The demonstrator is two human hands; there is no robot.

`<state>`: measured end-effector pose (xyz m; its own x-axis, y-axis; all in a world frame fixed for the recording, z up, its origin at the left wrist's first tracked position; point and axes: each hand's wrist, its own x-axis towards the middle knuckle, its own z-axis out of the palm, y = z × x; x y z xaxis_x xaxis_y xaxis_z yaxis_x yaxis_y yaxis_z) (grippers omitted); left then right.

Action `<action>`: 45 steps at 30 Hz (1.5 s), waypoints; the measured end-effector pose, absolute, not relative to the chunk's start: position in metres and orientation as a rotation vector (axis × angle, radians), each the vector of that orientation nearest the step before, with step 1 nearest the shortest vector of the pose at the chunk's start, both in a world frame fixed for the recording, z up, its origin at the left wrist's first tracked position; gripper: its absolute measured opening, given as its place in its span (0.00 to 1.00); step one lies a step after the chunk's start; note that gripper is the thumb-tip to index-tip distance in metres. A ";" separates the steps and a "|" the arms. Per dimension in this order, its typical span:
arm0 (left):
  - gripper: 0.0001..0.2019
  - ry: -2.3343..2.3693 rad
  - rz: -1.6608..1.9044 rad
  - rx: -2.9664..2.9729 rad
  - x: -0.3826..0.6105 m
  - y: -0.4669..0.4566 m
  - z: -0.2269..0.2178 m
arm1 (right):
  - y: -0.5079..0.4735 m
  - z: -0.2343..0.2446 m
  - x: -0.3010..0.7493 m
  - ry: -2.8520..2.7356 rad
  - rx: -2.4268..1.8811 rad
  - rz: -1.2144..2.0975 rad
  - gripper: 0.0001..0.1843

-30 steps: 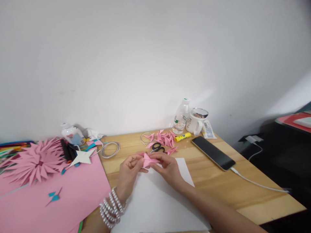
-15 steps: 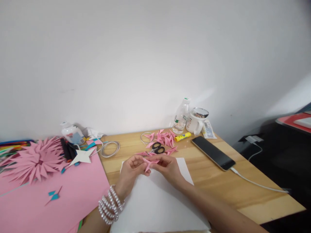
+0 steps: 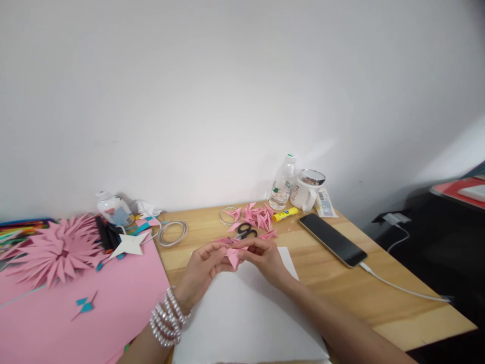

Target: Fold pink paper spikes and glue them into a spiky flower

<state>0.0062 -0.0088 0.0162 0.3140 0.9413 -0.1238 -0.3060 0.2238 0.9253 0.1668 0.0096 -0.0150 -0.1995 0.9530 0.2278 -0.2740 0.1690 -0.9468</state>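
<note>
Between both hands, a small folded pink paper piece [image 3: 234, 257] is held above a white sheet [image 3: 250, 318]. My left hand [image 3: 206, 265] pinches its left side, and a beaded bracelet circles that wrist. My right hand [image 3: 261, 258] has its thumb and fingers closed on the piece's right side. Just beyond the fingers lie black-handled scissors [image 3: 247, 231], partly over pink folded paper. Behind them is a heap of similar pink folded pieces [image 3: 261, 216], next to a yellow glue stick [image 3: 285, 214].
A plastic bottle [image 3: 283, 184], a white mug [image 3: 307, 191] and a charging phone [image 3: 333, 240] stand or lie to the right. At left are pink sheets [image 3: 125, 303], a large pink folded-paper flower [image 3: 62, 247], a white paper star [image 3: 130, 244] and a coiled cable [image 3: 172, 233].
The pink piece has turned in my fingers, so that more of its flat face and a downward point show. My left hand has shifted slightly and its fingers have spread a little beneath it.
</note>
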 end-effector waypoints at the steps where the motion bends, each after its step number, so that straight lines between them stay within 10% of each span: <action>1: 0.10 0.831 1.014 0.957 0.006 -0.008 0.016 | 0.009 -0.014 0.167 -1.275 -0.756 1.329 0.07; 45: 0.06 1.106 1.127 1.234 0.015 -0.016 0.011 | 0.004 -0.014 0.164 -1.352 -0.914 1.251 0.09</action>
<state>0.0146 -0.0155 0.0107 0.1189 0.9929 -0.0096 -0.0280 0.0130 0.9995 0.1635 0.0038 -0.0135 -0.1768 0.9667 0.1848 -0.1091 0.1673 -0.9799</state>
